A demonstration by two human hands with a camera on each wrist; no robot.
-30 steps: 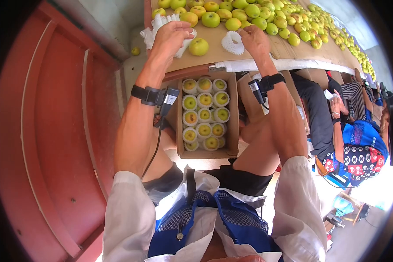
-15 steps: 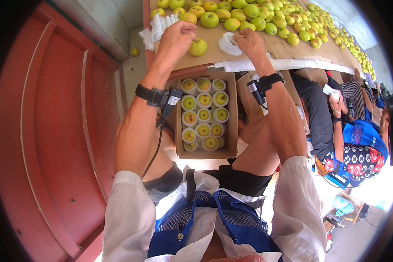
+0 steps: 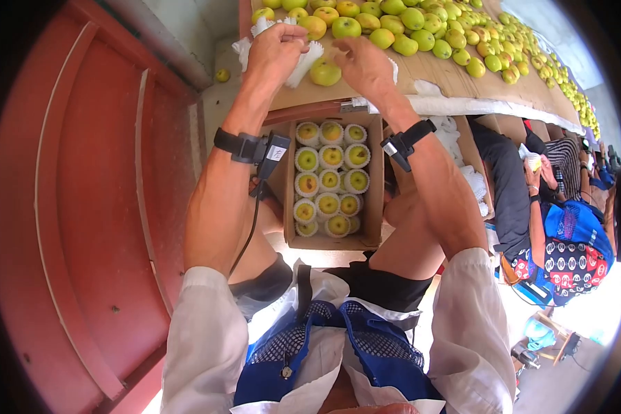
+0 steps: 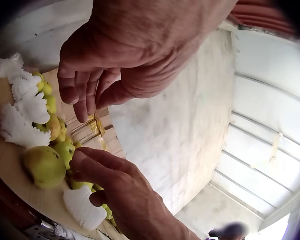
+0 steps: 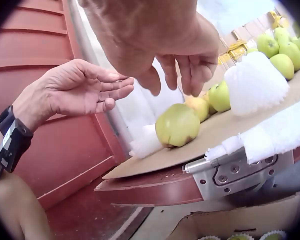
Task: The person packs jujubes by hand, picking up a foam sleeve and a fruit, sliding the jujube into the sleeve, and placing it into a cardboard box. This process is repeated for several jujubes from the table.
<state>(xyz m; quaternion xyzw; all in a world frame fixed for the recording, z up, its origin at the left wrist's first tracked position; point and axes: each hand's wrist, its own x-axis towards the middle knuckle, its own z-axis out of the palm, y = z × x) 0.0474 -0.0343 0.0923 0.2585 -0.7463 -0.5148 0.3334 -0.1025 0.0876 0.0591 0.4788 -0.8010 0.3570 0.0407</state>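
Observation:
A single green apple [image 3: 325, 72] sits near the table's front edge, apart from the pile. My right hand [image 3: 366, 67] hovers just right of it, fingers loosely bent and holding nothing; in the right wrist view the apple [image 5: 178, 125] lies below its fingertips. My left hand [image 3: 274, 56] is raised left of the apple, its fingers relaxed and empty, in front of a heap of white foam nets [image 3: 303, 65]. One loose foam net [image 5: 256, 84] stands on the table to the right of the apple, mostly hidden behind my right hand in the head view.
Below the table edge, between the knees, a cardboard box [image 3: 375, 207] holds apples in foam nets. A large apple pile [image 3: 455, 38] covers the table's far side. A metal hinge [image 5: 230, 175] is at the table edge. Another person sits at the right; a red panel stands left.
My right hand has moved left, from the loose foam net to beside the single apple. My left hand has barely moved. The head view has shifted slightly.

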